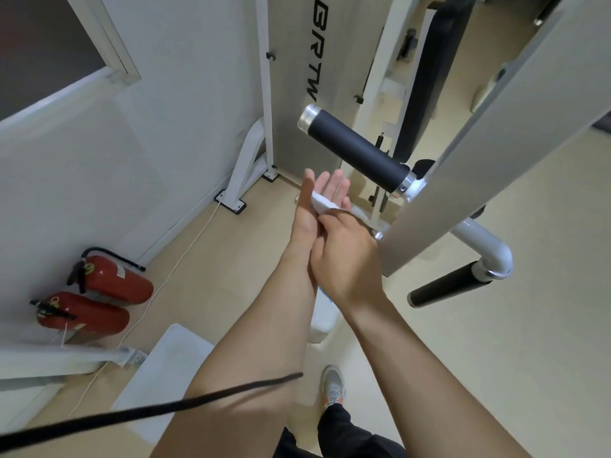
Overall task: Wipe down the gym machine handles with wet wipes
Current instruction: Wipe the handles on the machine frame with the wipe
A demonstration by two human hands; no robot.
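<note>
The right side of the view is being filled by the white machine [496,133], with its broad pale arm slanting down from the upper corner. Behind it, a grey panel [291,94] with black lettering is being held upright between white posts. A black strap [148,411] is being stretched across the lower left, close to the camera. Two red extinguishers [115,282] are being kept lying side by side on the floor by the left wall, well apart from the machine.

A black handle [357,148] with chrome ends is being carried out from the pale arm, slanting up and to the left just above the hands. A lower handle [446,287] is being carried on a curved white tube, below and to the right of them.

The left hand [307,209] is being held out flat, fingers straight and close together, palm turned toward the right hand [347,256]. The right hand's fingers are being kept curled, and the near end of the wipe [320,202] is being pinched by them. The wipe, a folded white strip, is being laid across the left palm, below the upper handle and apart from it.
</note>
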